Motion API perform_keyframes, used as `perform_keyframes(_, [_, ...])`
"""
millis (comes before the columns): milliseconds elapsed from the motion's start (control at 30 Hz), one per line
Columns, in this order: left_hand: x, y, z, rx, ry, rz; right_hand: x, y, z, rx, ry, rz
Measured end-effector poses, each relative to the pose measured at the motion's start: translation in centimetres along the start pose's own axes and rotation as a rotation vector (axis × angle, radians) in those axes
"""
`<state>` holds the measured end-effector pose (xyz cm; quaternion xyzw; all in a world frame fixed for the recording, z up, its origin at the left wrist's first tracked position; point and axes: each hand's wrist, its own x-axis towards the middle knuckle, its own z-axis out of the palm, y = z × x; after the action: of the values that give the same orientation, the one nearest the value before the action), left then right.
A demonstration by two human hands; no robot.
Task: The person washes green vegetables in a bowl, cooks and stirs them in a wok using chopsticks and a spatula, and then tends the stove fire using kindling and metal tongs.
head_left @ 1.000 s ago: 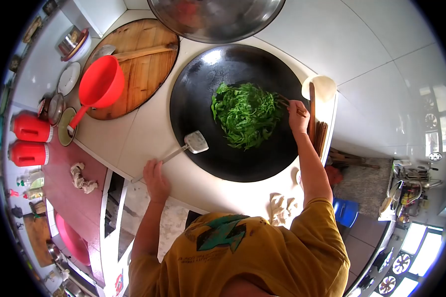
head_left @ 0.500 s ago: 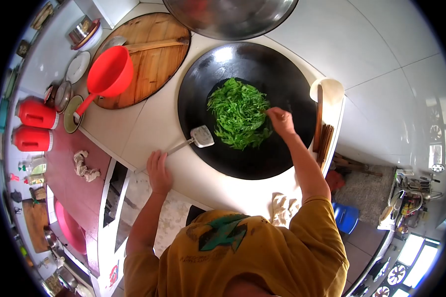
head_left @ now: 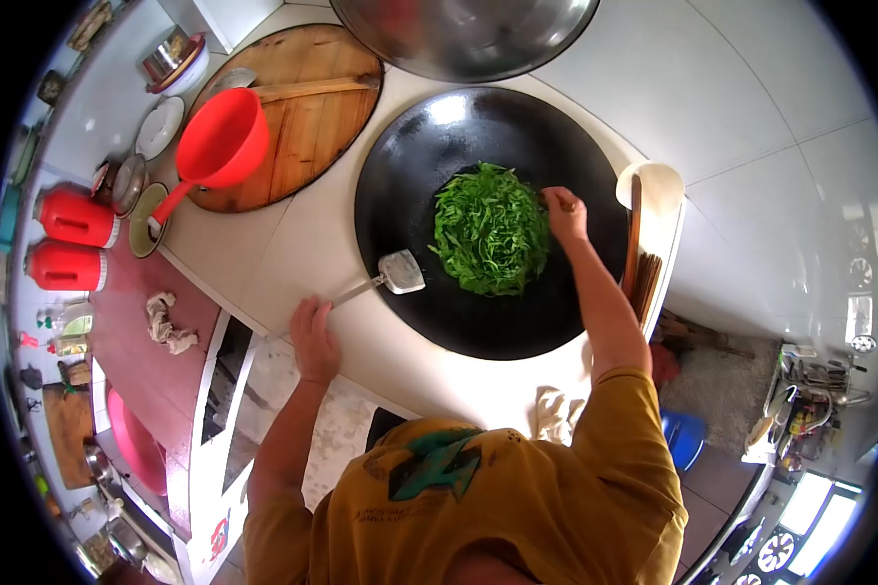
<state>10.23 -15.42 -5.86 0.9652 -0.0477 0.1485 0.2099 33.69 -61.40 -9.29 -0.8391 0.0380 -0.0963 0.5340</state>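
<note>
Chopped green leaves (head_left: 490,234) lie heaped in the middle of a large black wok (head_left: 429,146). My right hand (head_left: 567,214) is over the wok at the heap's upper right edge, its fingers pinched together; what they hold, if anything, cannot be made out. By the counter's front edge, my left hand (head_left: 314,336) is closed around the handle of a metal spatula (head_left: 401,272). The spatula's blade rests over the wok's lower left rim, apart from the leaves.
A round wooden lid (head_left: 307,136) carries a red ladle (head_left: 222,136) on the left. Behind the wok stands a big metal lid (head_left: 468,39). Sticks (head_left: 646,278) lie at the right rim. A crumpled cloth (head_left: 559,414) is at the counter's front edge.
My right hand has moved slightly up and to the right. The heap of leaves sits a little further right and looks more compact. My left hand and the spatula have hardly moved.
</note>
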Motion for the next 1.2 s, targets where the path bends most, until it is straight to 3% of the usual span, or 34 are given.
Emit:
perform_keyframes(33, [0.0,0.0,-0.1,0.002,0.0,0.003,-0.6,0.0,1.8,0.093,0.017,-0.026])
perform_keyframes(100, [0.2,0.3,-0.3,-0.007,-0.008,-0.003,-2.1,-1.0,3.1,0.069,-0.156,0.125])
perform_keyframes(200, [0.4,0.4,-0.4,-0.025,-0.008,-0.001,-2.7,-7.0,1.4,-0.124,-0.564,0.182])
perform_keyframes(300, [0.3,0.4,-0.4,-0.023,-0.014,-0.006,-1.0,-6.3,0.0,0.029,-0.421,-0.031])
perform_keyframes(467, [-0.1,0.0,-0.3,0.0,-0.011,-0.003,2.3,-2.7,3.7,-0.109,-0.038,-0.119])
perform_keyframes(567, [-0.1,-0.1,-0.3,-0.004,-0.011,-0.008,0.1,-1.4,7.3,-0.158,-0.085,-0.182])
perform_keyframes(700, [0.0,0.1,-0.5,-0.026,-0.012,-0.01,-2.0,-8.6,4.3,-0.136,-0.599,0.127])
perform_keyframes(833, [0.1,0.2,-0.5,-0.022,-0.021,-0.007,-3.7,-9.9,0.6,-0.225,-0.707,0.154])
perform_keyframes(867, [0.1,0.2,-0.6,-0.019,-0.023,-0.01,-4.0,-6.8,0.4,-0.237,-0.723,0.033])
perform_keyframes(1033, [-0.1,0.4,-0.5,0.006,-0.025,-0.03,-0.5,-2.8,-0.6,-0.726,-0.538,-0.517])
perform_keyframes(1200, [0.1,0.4,-0.6,0.004,-0.031,-0.038,2.4,-6.5,-2.6,-0.535,-0.313,-0.488])
